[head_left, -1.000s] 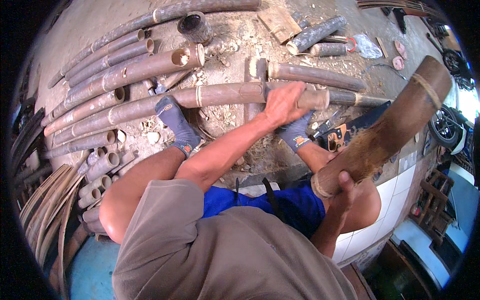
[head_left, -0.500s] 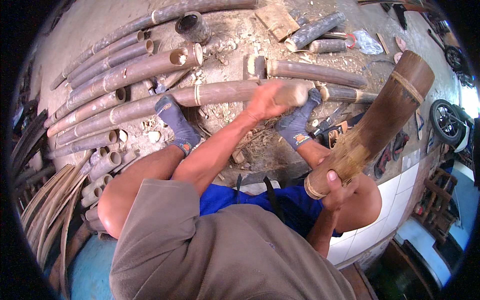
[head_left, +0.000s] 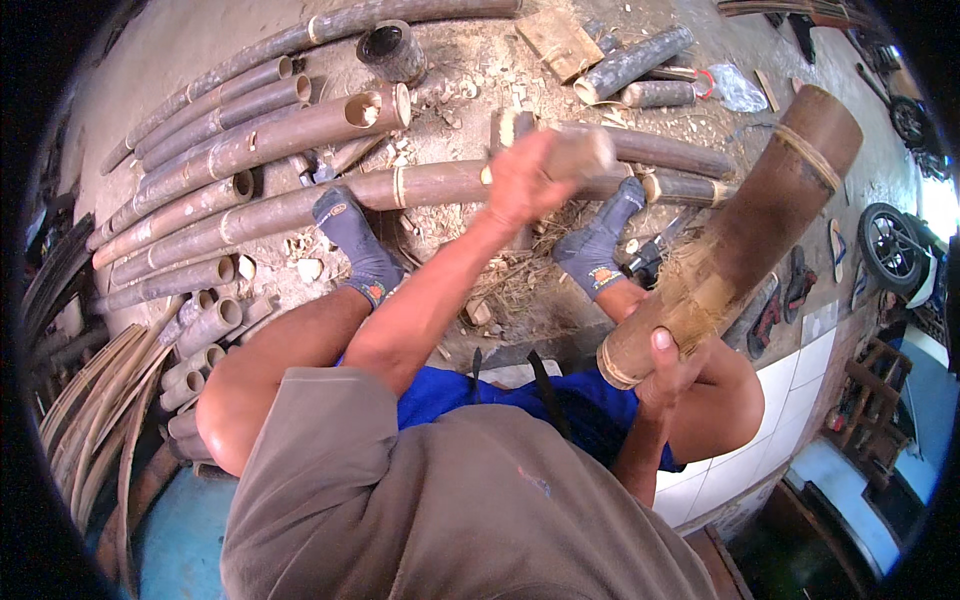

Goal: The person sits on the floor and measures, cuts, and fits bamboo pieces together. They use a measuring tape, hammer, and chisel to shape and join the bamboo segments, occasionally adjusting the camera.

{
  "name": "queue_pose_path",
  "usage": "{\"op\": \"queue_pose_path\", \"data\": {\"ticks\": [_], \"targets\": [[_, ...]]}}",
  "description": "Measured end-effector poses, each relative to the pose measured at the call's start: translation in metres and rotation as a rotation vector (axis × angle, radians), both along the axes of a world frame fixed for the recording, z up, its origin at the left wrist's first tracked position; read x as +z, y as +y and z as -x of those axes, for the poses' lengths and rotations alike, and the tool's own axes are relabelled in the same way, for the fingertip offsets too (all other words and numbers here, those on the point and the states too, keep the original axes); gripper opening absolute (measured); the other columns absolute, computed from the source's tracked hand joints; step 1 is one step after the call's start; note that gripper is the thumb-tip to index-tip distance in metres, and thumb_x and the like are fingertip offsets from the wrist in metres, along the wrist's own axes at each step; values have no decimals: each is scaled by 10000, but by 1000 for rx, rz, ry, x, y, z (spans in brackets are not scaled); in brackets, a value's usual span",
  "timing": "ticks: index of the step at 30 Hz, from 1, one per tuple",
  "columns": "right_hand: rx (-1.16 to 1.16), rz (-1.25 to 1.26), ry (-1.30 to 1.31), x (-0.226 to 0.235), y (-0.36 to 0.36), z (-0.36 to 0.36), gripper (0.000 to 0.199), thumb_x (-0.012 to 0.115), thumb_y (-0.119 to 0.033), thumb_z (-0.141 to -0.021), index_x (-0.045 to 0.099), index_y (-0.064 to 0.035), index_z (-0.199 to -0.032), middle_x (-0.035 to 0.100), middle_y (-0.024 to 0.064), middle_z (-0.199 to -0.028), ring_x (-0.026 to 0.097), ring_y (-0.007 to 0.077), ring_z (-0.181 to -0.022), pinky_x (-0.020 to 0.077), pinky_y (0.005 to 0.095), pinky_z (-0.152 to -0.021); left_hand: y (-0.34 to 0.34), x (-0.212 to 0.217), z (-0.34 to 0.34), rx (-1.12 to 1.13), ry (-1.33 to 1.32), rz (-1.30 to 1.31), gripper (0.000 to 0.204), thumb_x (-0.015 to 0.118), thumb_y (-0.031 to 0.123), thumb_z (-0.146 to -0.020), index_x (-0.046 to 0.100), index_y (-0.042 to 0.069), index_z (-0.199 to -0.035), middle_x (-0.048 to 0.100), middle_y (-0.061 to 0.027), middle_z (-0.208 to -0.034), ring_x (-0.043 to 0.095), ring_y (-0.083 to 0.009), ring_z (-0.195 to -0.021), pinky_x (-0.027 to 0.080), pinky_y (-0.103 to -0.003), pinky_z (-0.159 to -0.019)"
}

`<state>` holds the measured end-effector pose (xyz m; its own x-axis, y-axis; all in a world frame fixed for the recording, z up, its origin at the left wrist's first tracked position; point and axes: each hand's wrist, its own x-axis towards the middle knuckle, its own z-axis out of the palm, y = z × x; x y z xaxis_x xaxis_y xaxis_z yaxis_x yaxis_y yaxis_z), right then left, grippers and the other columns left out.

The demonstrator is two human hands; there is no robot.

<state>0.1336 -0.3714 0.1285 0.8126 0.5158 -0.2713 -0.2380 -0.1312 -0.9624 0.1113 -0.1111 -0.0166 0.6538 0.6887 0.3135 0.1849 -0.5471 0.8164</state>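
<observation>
My left hand [head_left: 525, 178] reaches out over a long brown bamboo pole [head_left: 440, 186] on the ground. It is closed round a short wooden cylinder [head_left: 582, 158] with a blunt end, smeared by motion; its exact kind I cannot make out. At my right knee, my right hand [head_left: 672, 370] grips the lower end of a thick bamboo section [head_left: 765, 220], thumb on top. This section slants up to the right, with a frayed, pale shaved patch near its middle. My socked feet [head_left: 350, 235] rest by the long pole.
Several bamboo poles [head_left: 270, 140] lie at the left, near split strips [head_left: 100, 410]. A dark container [head_left: 392, 52] stands at the back. Wood chips litter the ground. Beyond lie a board [head_left: 560, 45] and short bamboo pieces [head_left: 635, 62]. A motorcycle wheel [head_left: 890, 245] is at the right.
My left hand has risen slightly away from me with the wooden cylinder, now more blurred. The thick bamboo section has shifted a little to the left in my right hand.
</observation>
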Motion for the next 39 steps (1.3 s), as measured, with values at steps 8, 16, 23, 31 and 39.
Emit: {"op": "queue_pose_path", "data": {"ticks": [8,16,23,31,39], "targets": [[-203,48,-323,-17,-9,-3,796,765,-364,-767,474,110,-1337,630,239,-1089,653,314,-928,555,411,-816,-36,-21,-30,-167,101,120,540,845,297,-686,644,32,-1111,688,-198,-1079,671,-414,-1009,553,-478,-861],[-167,82,-167,-10,-9,-2,965,804,-300,-741,332,52,-1505,493,226,-1385,524,341,-1259,406,465,-1104,-30,-26,-33,-154,57,152,510,846,280,-688,648,64,-1104,684,-175,-1030,674,-405,-977,556,-474,-825],[-246,163,-281,1,-12,-11,851,781,-278,-809,381,43,-1488,577,214,-1307,581,329,-1190,452,429,-1044,-29,-24,-37,-53,-45,159,438,835,298,-695,646,68,-1017,688,-164,-954,686,-392,-913,563,-472,-800],[71,549,-321,-20,53,0,746,770,-153,-866,420,24,-1501,639,174,-1278,607,275,-1161,479,380,-1014,-26,-38,-34,-102,-81,212,479,849,304,-691,667,83,-1075,713,-180,-1012,694,-389,-956,563,-451,-848],[-573,157,-714,66,17,-83,585,702,-279,-911,523,45,-1364,634,174,-1226,647,272,-1033,550,377,-895,-33,-29,-52,-129,67,156,480,855,329,-691,644,99,-1056,718,-165,-989,699,-393,-917,568,-471,-810]]}}
